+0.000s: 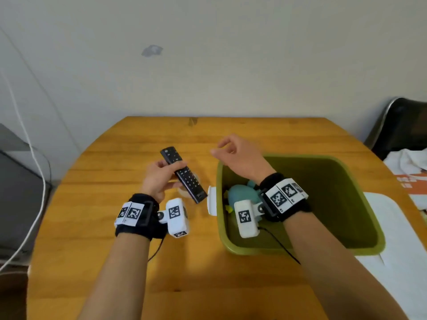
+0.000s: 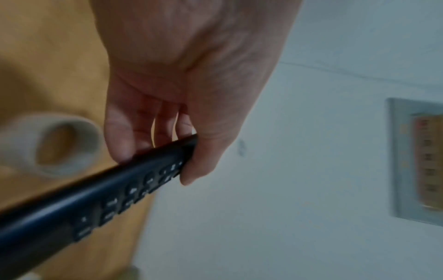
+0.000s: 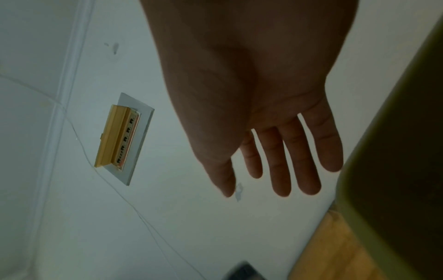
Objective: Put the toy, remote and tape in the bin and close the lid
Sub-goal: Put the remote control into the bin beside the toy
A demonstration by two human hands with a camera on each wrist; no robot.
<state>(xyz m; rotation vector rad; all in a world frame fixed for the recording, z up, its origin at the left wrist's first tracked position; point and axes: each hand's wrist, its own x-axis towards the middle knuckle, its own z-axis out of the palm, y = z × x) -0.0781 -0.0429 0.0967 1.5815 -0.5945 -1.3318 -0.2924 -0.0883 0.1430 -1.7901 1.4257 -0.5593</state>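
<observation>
Holding the remote [image 1: 182, 173] in our left hand [image 1: 159, 179], thumb over its keys and fingers beneath, we have it above the table [image 1: 97, 227], left of the green bin [image 1: 360, 248]. Our right hand [image 1: 240, 158] hangs empty over the bin's near-left corner, fingers relaxed. We should probably swing the remote over the rim and lower it beside the toy [image 1: 242, 194]. Count: one remote, one toy in the bin, one tape roll [image 2: 62, 145] on the table, one bin. We cannot pick out the lid.
</observation>
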